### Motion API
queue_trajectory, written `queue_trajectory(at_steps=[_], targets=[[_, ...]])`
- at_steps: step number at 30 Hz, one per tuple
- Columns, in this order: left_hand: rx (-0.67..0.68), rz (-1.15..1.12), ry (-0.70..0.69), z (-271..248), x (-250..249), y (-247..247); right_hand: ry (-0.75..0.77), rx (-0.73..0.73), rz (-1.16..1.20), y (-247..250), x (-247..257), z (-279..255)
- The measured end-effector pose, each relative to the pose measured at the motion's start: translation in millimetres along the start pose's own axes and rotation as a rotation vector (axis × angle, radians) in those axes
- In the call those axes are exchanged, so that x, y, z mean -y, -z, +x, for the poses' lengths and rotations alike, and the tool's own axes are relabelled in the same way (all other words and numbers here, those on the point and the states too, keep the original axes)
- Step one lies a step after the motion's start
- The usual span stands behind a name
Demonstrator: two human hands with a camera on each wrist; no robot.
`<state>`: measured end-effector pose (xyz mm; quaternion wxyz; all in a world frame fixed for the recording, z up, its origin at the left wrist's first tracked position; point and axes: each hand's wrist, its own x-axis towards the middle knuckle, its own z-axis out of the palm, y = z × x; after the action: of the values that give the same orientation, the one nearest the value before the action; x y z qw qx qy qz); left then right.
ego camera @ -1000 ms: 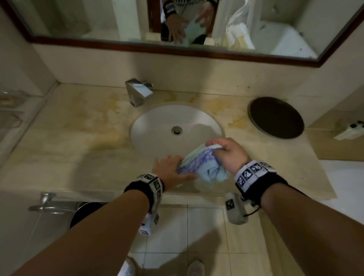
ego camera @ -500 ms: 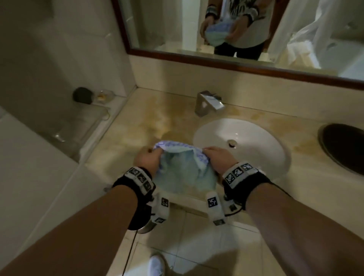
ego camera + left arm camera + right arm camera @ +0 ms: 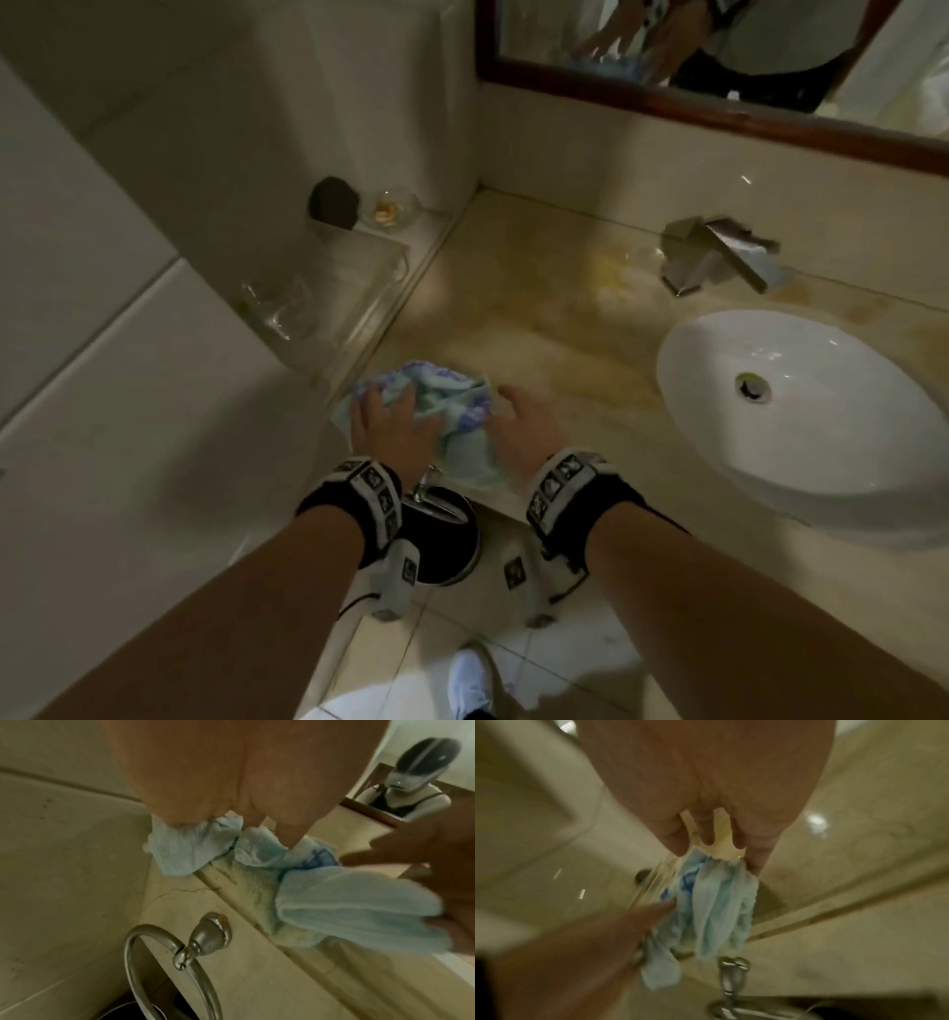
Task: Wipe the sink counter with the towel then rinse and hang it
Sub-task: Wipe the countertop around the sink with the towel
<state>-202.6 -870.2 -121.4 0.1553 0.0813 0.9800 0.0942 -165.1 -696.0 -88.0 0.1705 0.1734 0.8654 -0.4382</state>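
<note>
Bunching under the flat-spread left hand, the blue towel could be dragged off the counter edge; the right hand lies loosely spread beside it.

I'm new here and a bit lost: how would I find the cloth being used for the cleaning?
Start at the white sink basin and follow the beige counter to its near left corner, by the glass shelf. There lies the towel, crumpled under the left hand, with the right hand beside it. It is the only soft, pale blue thing with darker blue print.
</note>
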Motion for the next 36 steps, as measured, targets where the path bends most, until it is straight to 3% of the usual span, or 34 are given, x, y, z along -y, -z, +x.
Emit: queue_trajectory(at_steps=[4, 6, 12, 25, 36], targets=[[-0.103, -0.018, 0.061, 15, 14, -10, 0.268, 0.02, -0.548, -25, -1, 1], [-0.084, 0.025, 0.055, 23, 18, -18, 0.281, 0.1, -0.644, -35, -7, 5], [0.001, 0.175, -0.02, 24, 4, -46, 0.374, 0.089, -0.742, -24, -38, -1], [0.074, 0.08, -0.106, -56, -198, -99, 0.199, 0.105, -0.708, 118, -169, -84], [0.218, 0.095, -0.362, -124, -385, -150, 0.02, -0.03, -0.667, 223, -325, -180]])
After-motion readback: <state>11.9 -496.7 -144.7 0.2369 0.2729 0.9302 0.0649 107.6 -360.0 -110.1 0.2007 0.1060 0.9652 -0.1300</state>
